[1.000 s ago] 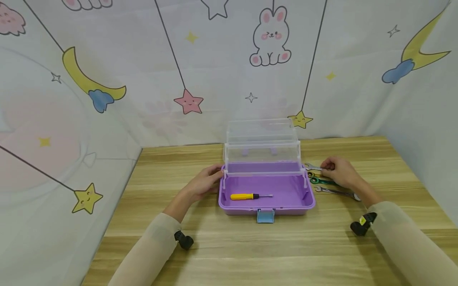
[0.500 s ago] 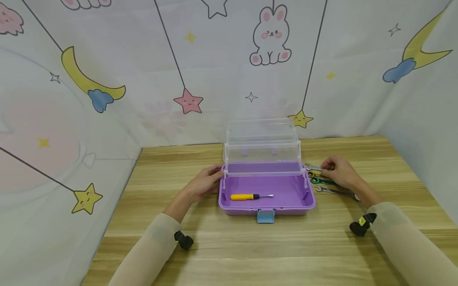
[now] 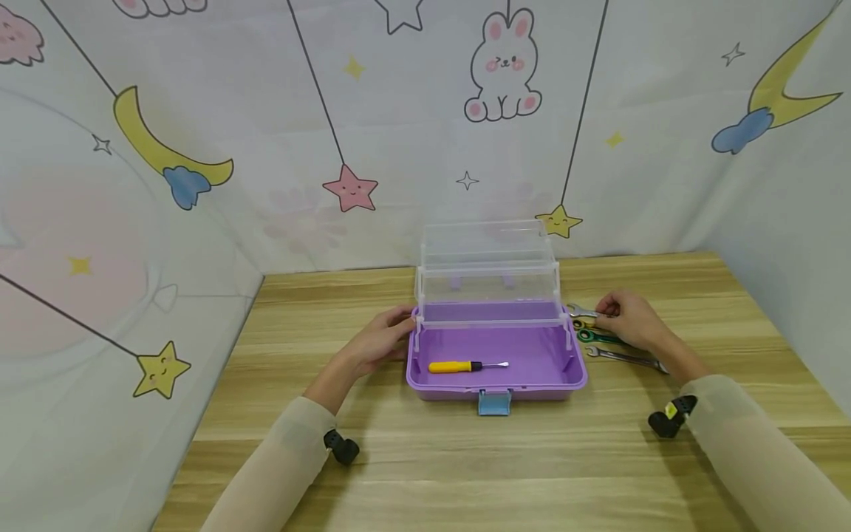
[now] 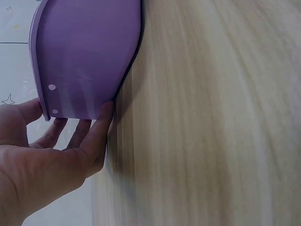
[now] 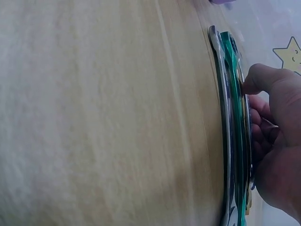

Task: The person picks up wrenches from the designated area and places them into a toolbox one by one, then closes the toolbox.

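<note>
i'm remotely gripping the purple toolbox (image 3: 499, 343), a yellow screwdriver (image 3: 455, 366) lying inside, with my left hand (image 3: 377, 343); my right hand (image 3: 630, 319) is pinching the rearmost silver wrench (image 3: 582, 311).

Green wrench (image 3: 603, 338) partly hidden behind right grip (image 3: 628, 320); sleeves (image 3: 275, 465) cropped

White backdrop (image 3: 412, 111) with a printed rabbit (image 3: 503, 81), pink star (image 3: 351, 189) and yellow moons (image 3: 148, 144) behind a wood-grain table (image 3: 465, 469)
</note>
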A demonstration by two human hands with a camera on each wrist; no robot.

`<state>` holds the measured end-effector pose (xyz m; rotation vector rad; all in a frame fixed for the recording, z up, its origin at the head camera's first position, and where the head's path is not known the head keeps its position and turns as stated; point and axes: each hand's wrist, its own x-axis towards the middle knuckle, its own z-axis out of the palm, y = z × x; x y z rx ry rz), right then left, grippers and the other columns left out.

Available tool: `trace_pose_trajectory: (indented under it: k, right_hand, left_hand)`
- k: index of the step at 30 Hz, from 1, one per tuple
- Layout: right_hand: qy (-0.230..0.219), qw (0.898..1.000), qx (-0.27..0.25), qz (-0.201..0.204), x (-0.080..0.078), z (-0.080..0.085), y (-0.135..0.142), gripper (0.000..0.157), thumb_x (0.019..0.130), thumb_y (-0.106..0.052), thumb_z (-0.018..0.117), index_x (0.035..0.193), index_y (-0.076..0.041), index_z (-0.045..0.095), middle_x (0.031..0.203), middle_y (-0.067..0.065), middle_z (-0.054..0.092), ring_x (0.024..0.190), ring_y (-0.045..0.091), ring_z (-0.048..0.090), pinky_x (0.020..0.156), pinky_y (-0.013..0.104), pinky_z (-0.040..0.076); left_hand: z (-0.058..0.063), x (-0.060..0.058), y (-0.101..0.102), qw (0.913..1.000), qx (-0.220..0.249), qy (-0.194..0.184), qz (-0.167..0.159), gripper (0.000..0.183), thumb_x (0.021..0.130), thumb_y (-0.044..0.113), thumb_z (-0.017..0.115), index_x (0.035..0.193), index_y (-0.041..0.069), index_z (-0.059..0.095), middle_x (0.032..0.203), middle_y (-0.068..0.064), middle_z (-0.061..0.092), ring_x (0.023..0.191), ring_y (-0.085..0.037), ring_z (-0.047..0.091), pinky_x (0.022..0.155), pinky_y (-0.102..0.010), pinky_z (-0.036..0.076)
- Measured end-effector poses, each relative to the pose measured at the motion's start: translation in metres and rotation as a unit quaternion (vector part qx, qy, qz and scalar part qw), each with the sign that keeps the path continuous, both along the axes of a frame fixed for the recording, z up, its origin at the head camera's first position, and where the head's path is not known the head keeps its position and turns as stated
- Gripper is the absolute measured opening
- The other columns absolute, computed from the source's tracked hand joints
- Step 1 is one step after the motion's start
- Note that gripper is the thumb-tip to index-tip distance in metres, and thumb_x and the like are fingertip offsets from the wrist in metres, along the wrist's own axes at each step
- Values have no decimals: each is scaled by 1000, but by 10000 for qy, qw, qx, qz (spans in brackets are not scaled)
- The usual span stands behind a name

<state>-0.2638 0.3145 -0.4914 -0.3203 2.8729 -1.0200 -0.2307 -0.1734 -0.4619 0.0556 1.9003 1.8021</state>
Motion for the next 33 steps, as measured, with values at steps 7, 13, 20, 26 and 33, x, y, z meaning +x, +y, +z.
trace_pose_trajectory:
  k: [7,13,20,26,33]
  right_hand:
    - [-48,10000,25,-74,0,-1,-1,21,94,-10,72,106,6,64,95,14,66,86,23,59,75,32,49]
    - [73,9999,37,-101,1,-1,2,25,95,-12,71,108,7,63,99,18,65,90,28,59,79,36,49]
    - [124,9998,-33,-174,3,-4,6,23,98,-13,71,110,5,63,101,17,65,92,27,58,80,37,49]
    - [320,9991,-117,-271,4,-2,9,19,99,-11,73,110,3,66,96,14,64,87,25,57,72,29,47]
    - [329,9991,-124,-231,4,3,12,20,99,-10,72,113,3,66,98,15,66,88,26,59,72,31,48]
  left_hand:
    - [-1,-1,0,10000,-14,6,4,46,115,22,48,159,9,43,156,-17,49,143,-36,51,106,-51,54]
    - [-1,0,-1,10000,-41,-12,27,47,115,22,48,160,10,43,157,-16,48,143,-36,51,106,-50,55]
    - [-1,-1,-1,10000,-59,-27,44,47,115,23,49,160,10,43,157,-16,49,143,-36,51,106,-50,54]
    - [0,-2,0,10000,-32,-34,51,48,114,23,49,160,9,43,157,-17,48,143,-36,51,107,-50,54]
    - [0,-1,-1,9999,-92,-44,64,47,114,23,49,159,11,44,158,-15,48,143,-35,51,106,-50,54]
